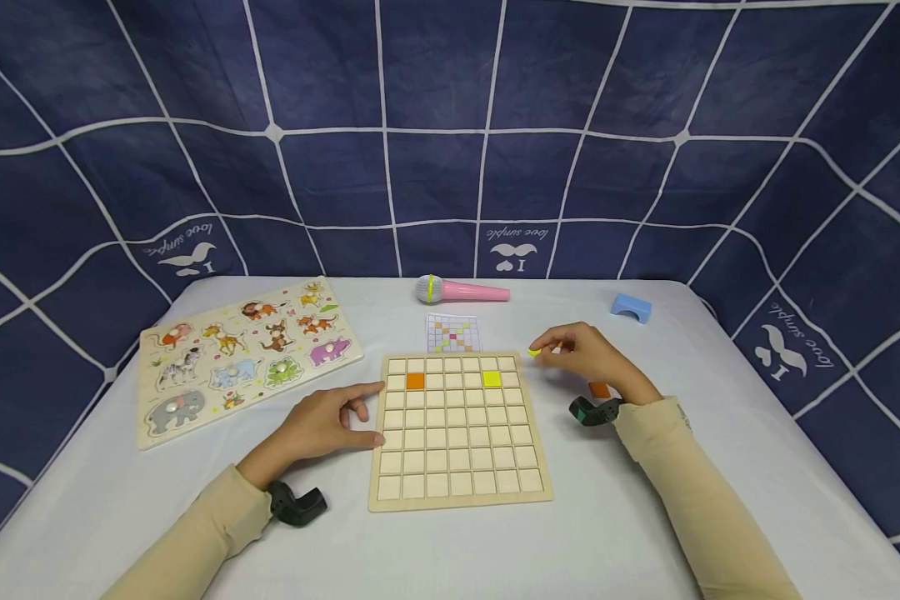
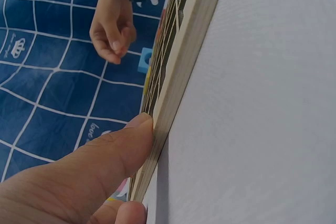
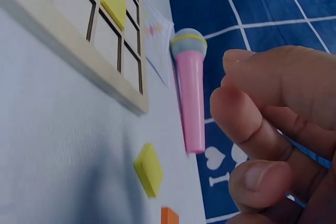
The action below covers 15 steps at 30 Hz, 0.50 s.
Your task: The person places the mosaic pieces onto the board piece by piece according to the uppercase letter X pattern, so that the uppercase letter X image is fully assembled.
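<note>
A wooden grid board (image 1: pixel 461 502) lies flat on the table, with an orange tile (image 1: pixel 416 381) and a yellow tile (image 1: pixel 491 379) in its second row from the back. At the board's left edge, my left hand (image 1: pixel 318 423) touches the rim with thumb and index finger spread apart. My right hand (image 1: pixel 581 358) hovers past the back right corner, fingers loosely curled, nothing visible between them. Beneath it, a loose yellow tile (image 3: pixel 149 170) rests on the cloth. Nearby lies a loose orange tile (image 1: pixel 598 389), partly hidden by the right wrist.
An animal peg puzzle (image 1: pixel 249 354) lies at the left. Behind the board are a printed pattern card (image 1: pixel 452 333) and a pink toy microphone (image 1: pixel 465 290). A blue arch block (image 1: pixel 632 307) sits at the back right. Dark blue checked cloth (image 1: pixel 435 92) hangs around the table.
</note>
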Each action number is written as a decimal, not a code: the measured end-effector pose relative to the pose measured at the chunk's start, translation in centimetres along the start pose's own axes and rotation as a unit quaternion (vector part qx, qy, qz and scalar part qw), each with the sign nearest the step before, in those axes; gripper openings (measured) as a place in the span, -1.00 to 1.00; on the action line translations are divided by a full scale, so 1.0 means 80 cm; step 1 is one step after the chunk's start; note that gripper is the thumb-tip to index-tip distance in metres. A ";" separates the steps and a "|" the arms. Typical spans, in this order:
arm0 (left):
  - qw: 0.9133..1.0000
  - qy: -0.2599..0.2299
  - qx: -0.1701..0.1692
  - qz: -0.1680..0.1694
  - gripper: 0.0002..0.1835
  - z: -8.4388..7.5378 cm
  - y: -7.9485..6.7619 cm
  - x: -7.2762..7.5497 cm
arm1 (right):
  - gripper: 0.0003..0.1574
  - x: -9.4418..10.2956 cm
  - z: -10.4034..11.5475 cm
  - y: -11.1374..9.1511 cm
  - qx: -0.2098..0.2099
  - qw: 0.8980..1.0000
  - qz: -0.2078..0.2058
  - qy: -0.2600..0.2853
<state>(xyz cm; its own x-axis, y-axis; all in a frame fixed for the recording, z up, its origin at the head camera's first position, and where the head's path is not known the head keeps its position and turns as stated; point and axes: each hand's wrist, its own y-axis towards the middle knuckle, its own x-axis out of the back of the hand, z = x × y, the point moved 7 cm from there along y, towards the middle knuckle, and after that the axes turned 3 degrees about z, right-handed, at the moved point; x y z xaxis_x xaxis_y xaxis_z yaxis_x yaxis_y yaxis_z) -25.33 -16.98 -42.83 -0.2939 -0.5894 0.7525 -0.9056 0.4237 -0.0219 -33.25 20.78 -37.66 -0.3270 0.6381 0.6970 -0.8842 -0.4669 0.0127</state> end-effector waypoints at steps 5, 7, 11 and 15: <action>1.000 -0.001 0.003 0.000 -0.12 0.000 0.000 0.000 | -0.75 0.014 -0.016 -0.016 -0.022 0.999 -0.016 0.026; 1.000 -0.002 0.004 -0.001 -0.12 0.000 0.000 0.000 | -0.73 0.018 -0.024 -0.023 -0.029 0.999 -0.018 0.034; 1.000 -0.004 -0.002 -0.002 -0.12 -0.002 -0.001 0.001 | -0.70 0.024 -0.037 -0.035 -0.035 0.998 -0.008 0.051; 1.000 -0.003 -0.006 -0.003 -0.13 -0.003 -0.001 0.001 | -0.67 0.026 -0.048 -0.046 -0.042 0.997 0.006 0.066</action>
<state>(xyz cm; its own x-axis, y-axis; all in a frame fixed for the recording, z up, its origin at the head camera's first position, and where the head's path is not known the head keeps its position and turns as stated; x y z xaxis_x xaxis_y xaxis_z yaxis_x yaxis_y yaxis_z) -25.21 -16.86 -42.61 -0.2901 -0.5965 0.7483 -0.9037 0.4281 -0.0091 -31.99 26.21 -39.00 -0.3731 0.7105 0.5967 -0.9034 -0.4247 -0.0592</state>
